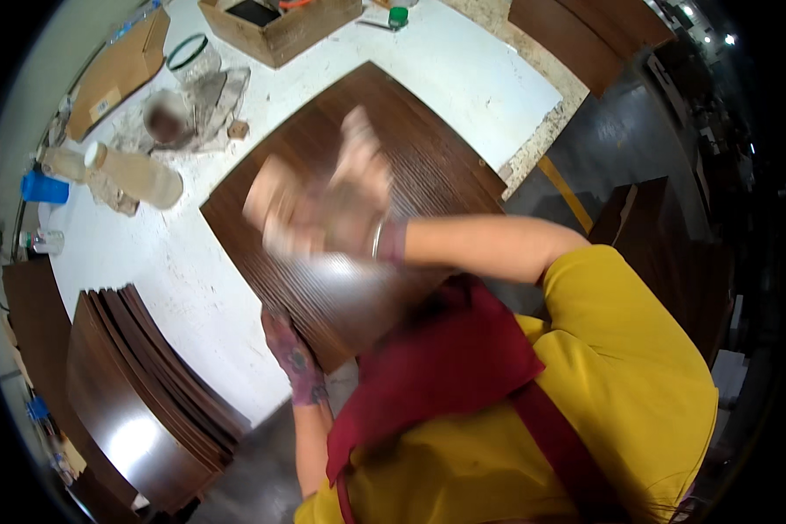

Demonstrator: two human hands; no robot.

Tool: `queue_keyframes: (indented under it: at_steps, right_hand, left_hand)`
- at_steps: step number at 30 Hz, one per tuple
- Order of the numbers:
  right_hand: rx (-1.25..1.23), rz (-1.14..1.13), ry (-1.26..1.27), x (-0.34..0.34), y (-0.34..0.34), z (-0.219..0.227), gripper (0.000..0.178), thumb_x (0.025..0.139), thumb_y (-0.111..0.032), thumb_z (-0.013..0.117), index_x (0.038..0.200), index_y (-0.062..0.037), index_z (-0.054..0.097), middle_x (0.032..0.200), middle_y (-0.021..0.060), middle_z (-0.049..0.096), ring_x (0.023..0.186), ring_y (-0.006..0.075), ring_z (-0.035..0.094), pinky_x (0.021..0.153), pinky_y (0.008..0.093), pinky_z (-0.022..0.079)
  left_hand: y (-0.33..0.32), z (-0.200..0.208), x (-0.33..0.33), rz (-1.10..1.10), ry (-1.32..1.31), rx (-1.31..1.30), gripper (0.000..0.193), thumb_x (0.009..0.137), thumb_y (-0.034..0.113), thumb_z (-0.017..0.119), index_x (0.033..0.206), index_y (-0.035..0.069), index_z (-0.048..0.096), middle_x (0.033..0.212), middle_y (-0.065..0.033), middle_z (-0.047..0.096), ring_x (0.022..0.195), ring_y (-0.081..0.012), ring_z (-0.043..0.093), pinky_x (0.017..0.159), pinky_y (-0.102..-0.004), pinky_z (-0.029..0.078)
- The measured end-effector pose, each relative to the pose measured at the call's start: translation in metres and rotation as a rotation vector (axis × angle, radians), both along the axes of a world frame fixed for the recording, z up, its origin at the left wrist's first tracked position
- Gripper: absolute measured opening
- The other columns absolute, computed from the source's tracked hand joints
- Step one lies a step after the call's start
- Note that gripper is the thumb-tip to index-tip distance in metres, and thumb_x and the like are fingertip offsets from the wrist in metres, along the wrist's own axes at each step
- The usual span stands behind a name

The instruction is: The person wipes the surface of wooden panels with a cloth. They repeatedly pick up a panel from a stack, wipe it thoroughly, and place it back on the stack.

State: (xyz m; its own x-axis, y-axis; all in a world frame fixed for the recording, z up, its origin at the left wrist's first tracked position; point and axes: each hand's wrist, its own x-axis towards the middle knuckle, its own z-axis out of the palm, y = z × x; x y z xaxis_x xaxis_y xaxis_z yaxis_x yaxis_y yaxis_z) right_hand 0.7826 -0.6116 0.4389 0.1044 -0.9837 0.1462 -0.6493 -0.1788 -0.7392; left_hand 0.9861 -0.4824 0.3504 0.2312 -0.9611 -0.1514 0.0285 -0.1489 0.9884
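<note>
A dark brown wood-grain panel lies on the white worktable, its near corner close to my body. My left hand, in a stained purplish glove, holds the panel's near left edge, its fingers partly hidden. Over the middle of the panel is my right hand, with a thin bracelet at the wrist. Motion smears it, so neither its grip nor whether the pale shape at its fingers is a cloth can be told.
Several brown panels stand stacked at the left. On the white table are a capped bottle, a glass jar, a cup of brown stuff on crumpled material, a cardboard piece and a wooden box. More panels lie far right.
</note>
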Motion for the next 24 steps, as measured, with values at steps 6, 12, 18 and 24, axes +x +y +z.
queue_keyframes:
  at_steps: [6,12,18,24]
  right_hand:
    - [-0.37,0.395,0.455,-0.064,-0.016,-0.032,0.047,0.093,-0.037,0.053,0.122,-0.0002,0.051,0.116,0.0179,0.057,0.096,0.0291,0.058,0.081,0.0376,0.047]
    - [0.013,0.594,0.489,-0.002,0.069,-0.016,0.03,0.089,-0.026,0.056,0.113,-0.0071,0.057,0.11,0.0079,0.058,0.094,0.0188,0.058,0.08,0.037,0.047]
    - [-0.148,0.44,0.434,-0.12,0.092,0.043,0.036,0.088,-0.027,0.054,0.117,-0.0051,0.057,0.111,0.0068,0.061,0.103,0.0179,0.06,0.088,0.03,0.049]
    - [-0.177,0.532,0.538,-0.034,0.121,-0.007,0.023,0.078,-0.018,0.06,0.1,-0.0114,0.06,0.095,0.0058,0.06,0.087,0.026,0.061,0.073,0.0357,0.049]
  left_hand:
    - [-0.008,0.036,0.003,0.041,0.63,0.303,0.055,0.102,0.046,0.035,0.129,0.001,0.05,0.126,-0.0136,0.056,0.111,-0.0233,0.055,0.097,-0.0337,0.044]
    - [-0.015,0.062,-0.015,0.116,0.519,0.353,0.033,0.101,0.035,0.043,0.103,0.005,0.055,0.096,-0.0048,0.058,0.085,-0.0144,0.056,0.078,-0.028,0.049]
    - [-0.006,0.029,0.001,-0.062,0.393,0.242,0.033,0.095,0.032,0.053,0.105,0.0,0.053,0.094,-0.007,0.055,0.084,-0.0176,0.056,0.075,-0.0308,0.049]
    - [-0.016,0.05,-0.002,-0.022,0.701,0.427,0.029,0.096,0.032,0.052,0.1,0.003,0.052,0.092,-0.0048,0.056,0.085,-0.0159,0.056,0.076,-0.0323,0.049]
